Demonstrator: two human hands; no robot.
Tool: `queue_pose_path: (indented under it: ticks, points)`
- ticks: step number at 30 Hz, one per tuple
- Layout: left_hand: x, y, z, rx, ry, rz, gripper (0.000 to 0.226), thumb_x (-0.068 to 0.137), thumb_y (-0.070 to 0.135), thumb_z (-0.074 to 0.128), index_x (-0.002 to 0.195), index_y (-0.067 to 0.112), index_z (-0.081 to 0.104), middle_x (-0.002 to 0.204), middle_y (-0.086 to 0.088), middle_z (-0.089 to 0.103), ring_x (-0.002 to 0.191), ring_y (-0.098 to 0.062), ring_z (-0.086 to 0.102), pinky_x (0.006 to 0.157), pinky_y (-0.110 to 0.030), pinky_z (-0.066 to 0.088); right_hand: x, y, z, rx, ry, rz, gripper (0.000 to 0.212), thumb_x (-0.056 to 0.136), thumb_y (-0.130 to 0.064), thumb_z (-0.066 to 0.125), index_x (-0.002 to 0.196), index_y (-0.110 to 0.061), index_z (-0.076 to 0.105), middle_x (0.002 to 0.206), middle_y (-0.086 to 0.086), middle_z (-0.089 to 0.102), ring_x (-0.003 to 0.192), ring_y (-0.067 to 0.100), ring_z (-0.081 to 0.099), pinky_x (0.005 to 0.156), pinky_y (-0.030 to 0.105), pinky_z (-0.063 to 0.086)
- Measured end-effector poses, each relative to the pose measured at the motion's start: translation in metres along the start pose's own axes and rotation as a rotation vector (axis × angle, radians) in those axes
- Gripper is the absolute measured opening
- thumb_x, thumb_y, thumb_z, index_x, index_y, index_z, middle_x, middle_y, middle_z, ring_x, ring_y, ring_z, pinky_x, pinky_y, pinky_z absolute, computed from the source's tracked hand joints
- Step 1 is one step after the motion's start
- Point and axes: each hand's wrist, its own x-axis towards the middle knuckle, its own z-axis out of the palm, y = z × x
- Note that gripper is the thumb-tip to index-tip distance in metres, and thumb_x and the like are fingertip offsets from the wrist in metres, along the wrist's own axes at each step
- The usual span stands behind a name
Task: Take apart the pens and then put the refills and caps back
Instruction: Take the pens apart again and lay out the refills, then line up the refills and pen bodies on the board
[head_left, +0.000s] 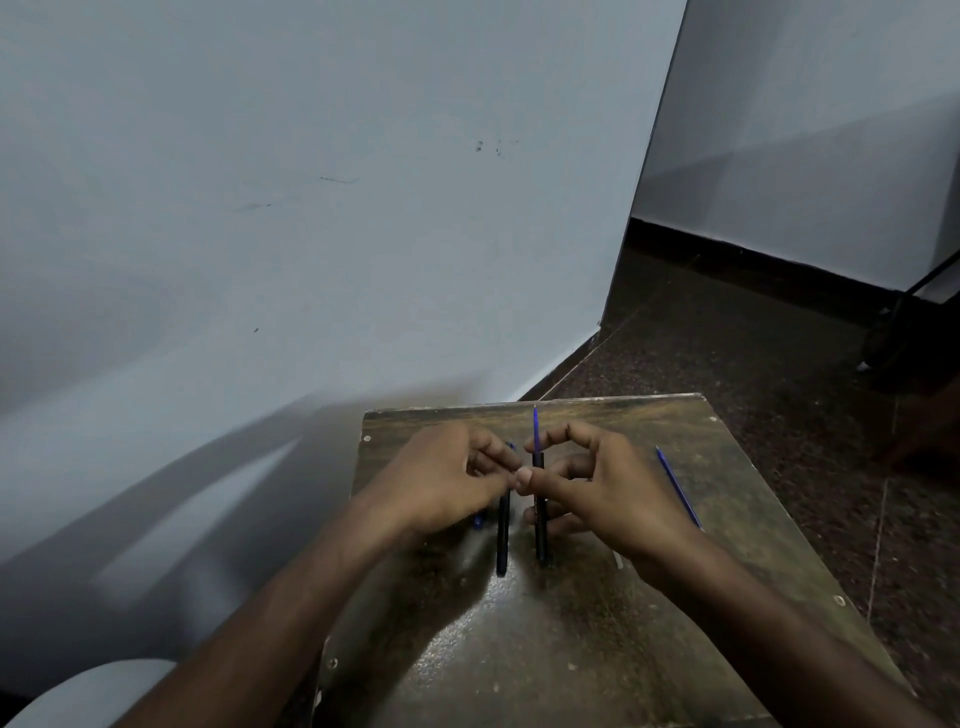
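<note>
The blue refill (535, 428) stands partly out of the far end of a dark pen barrel (540, 512), both running along one line that points away from the person, towards the far edge of the small wooden table (623, 597). The right hand (597, 491) pinches this refill just beyond the barrel's mouth, fingers curled round it. The left hand (447, 480), just left of that barrel, grips a second barrel (503, 535) lying parallel beside it. A loose refill (678, 488) lies right of the barrel, past the right hand. Judging by this, the next move runs straight along the barrel's axis.
</note>
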Motion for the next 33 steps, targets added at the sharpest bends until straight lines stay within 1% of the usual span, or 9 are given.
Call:
queue_pose_path:
  ticks: [3,6,8,12,16,19,26,31,33]
  points:
    - [-0.003,0.001,0.001,-0.04,-0.108,0.035,0.027,0.08,0.038,0.084,0.105,0.032,0.077,0.095,0.016,0.081,0.089,-0.005,0.077,0.091,-0.034,0.063,0.001,0.001,0.002,0.078,-0.015,0.017,0.018,0.1,-0.018,0.077,0.117,-0.018,0.07,0.094,0.011,0.085,0.078,0.023,0.083,0.065,0.037,0.067]
    - [-0.003,0.003,0.007,-0.031,-0.06,0.05,0.034,0.079,0.054,0.089,0.102,0.034,0.075,0.095,0.012,0.081,0.086,-0.007,0.079,0.084,-0.036,0.068,0.002,0.0,0.002,0.151,-0.012,0.023,0.015,0.104,-0.023,0.073,0.114,-0.012,0.071,0.096,0.014,0.085,0.072,0.023,0.081,0.062,0.036,0.066]
    - [-0.003,0.004,0.011,-0.026,0.022,0.058,0.028,0.081,0.053,0.091,0.097,0.037,0.074,0.088,0.012,0.081,0.076,0.0,0.077,0.081,-0.034,0.068,0.004,-0.001,0.002,0.21,-0.005,0.031,0.018,0.105,-0.027,0.071,0.109,-0.009,0.071,0.097,0.016,0.084,0.07,0.025,0.08,0.06,0.035,0.066]
    - [-0.002,0.003,0.012,-0.103,0.015,0.038,0.029,0.083,0.046,0.092,0.102,0.033,0.074,0.087,0.009,0.085,0.08,-0.009,0.082,0.084,-0.041,0.069,0.008,0.001,0.0,0.319,0.02,0.07,0.02,0.105,-0.026,0.071,0.103,-0.007,0.075,0.101,0.018,0.083,0.07,0.031,0.079,0.059,0.035,0.066]
    - [-0.002,0.002,0.011,-0.134,0.002,0.04,0.037,0.086,0.04,0.091,0.115,0.035,0.07,0.087,0.011,0.086,0.076,-0.003,0.082,0.08,-0.03,0.067,0.012,0.004,-0.003,0.387,0.063,0.085,0.016,0.1,-0.024,0.078,0.092,-0.01,0.078,0.1,0.013,0.084,0.076,0.036,0.079,0.061,0.033,0.066]
    - [-0.002,0.001,0.012,-0.051,0.003,0.067,0.037,0.086,0.042,0.09,0.117,0.034,0.072,0.083,0.018,0.084,0.075,0.008,0.077,0.075,-0.019,0.054,0.015,0.007,-0.007,0.366,0.087,0.081,0.023,0.098,-0.025,0.079,0.101,-0.002,0.079,0.099,0.016,0.084,0.078,0.03,0.079,0.067,0.031,0.067]
    - [0.001,-0.001,0.013,-0.048,0.015,0.071,0.019,0.082,0.04,0.094,0.094,0.03,0.082,0.08,0.018,0.083,0.072,0.004,0.077,0.063,-0.006,0.053,0.024,-0.003,-0.031,0.475,0.311,-0.114,0.019,0.1,-0.025,0.077,0.099,-0.006,0.079,0.087,0.008,0.078,0.067,0.011,0.071,0.067,0.024,0.064]
    - [0.001,-0.003,0.011,-0.037,0.03,0.075,0.018,0.083,0.042,0.093,0.092,0.032,0.082,0.081,0.019,0.082,0.072,0.005,0.076,0.061,-0.004,0.05,0.025,-0.008,-0.065,0.389,0.391,-0.162,0.019,0.099,-0.026,0.078,0.1,-0.007,0.083,0.086,0.007,0.08,0.071,0.011,0.071,0.068,0.023,0.063]
    - [0.001,-0.004,0.011,-0.039,0.03,0.076,0.018,0.083,0.043,0.093,0.092,0.033,0.081,0.083,0.02,0.082,0.073,0.006,0.076,0.062,-0.003,0.05,0.024,-0.006,-0.078,0.137,0.374,-0.149,0.014,0.097,-0.027,0.08,0.093,-0.015,0.085,0.08,0.002,0.081,0.068,0.009,0.073,0.063,0.019,0.061]
